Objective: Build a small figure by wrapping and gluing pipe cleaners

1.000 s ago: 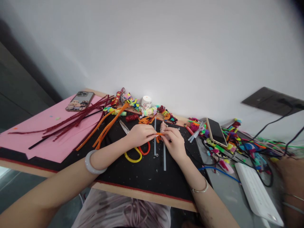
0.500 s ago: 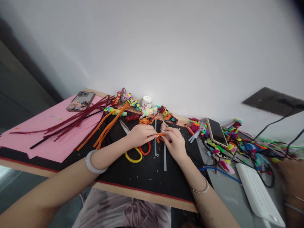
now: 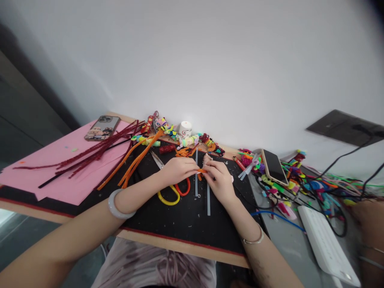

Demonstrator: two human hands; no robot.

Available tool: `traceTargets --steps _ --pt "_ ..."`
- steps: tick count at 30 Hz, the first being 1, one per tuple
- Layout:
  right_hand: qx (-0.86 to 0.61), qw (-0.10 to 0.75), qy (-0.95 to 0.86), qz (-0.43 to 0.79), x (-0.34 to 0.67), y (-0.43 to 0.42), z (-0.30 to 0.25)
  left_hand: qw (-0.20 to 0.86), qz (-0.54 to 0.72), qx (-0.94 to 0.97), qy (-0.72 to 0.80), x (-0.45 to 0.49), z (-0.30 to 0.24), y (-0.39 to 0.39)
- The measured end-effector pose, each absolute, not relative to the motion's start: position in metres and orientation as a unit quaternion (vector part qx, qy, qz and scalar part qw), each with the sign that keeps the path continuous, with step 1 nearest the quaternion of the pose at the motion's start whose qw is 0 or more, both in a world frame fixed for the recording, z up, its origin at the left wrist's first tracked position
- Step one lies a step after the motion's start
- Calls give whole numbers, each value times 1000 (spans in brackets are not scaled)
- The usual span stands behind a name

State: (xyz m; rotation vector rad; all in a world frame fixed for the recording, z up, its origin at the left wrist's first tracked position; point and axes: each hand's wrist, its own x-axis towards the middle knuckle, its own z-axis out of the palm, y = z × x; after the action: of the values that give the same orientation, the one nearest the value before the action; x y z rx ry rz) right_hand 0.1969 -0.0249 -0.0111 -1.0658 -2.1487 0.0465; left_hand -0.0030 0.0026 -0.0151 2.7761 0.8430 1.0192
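Between my two hands a short orange pipe cleaner point(image 3: 201, 171) is pinched. My left hand point(image 3: 180, 169) closes thumb and fingers on its left end; my right hand point(image 3: 221, 181) grips the right end. Just beyond my right fingertips shows a pale pink crumpled piece point(image 3: 207, 159), and whether I hold it I cannot tell. Under my left wrist lie scissors point(image 3: 168, 197) with one yellow and one red handle loop, blades pointing up-left. Two translucent glue sticks point(image 3: 209, 202) rest on the black mat point(image 3: 180, 224) beneath my hands.
Long orange pipe cleaners point(image 3: 136, 162) and dark red ones point(image 3: 99, 154) lie to the left, over pink paper point(image 3: 69, 188) with a phone point(image 3: 102, 128). A white paper cup point(image 3: 185, 129) stands behind. At right are another phone point(image 3: 274, 167), a power strip point(image 3: 327, 246), cables and another person's arm point(image 3: 370, 228).
Both hands stay nearly in place. My right fingers have shifted slightly on the orange pipe cleaner, and its hanging part below is less visible now.
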Motion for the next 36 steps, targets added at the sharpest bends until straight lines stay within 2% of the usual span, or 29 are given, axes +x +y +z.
traceTargets --steps 36 --pt "-398 346 -850 19 195 -25 -12 48 330 905 265 0 -15 0"
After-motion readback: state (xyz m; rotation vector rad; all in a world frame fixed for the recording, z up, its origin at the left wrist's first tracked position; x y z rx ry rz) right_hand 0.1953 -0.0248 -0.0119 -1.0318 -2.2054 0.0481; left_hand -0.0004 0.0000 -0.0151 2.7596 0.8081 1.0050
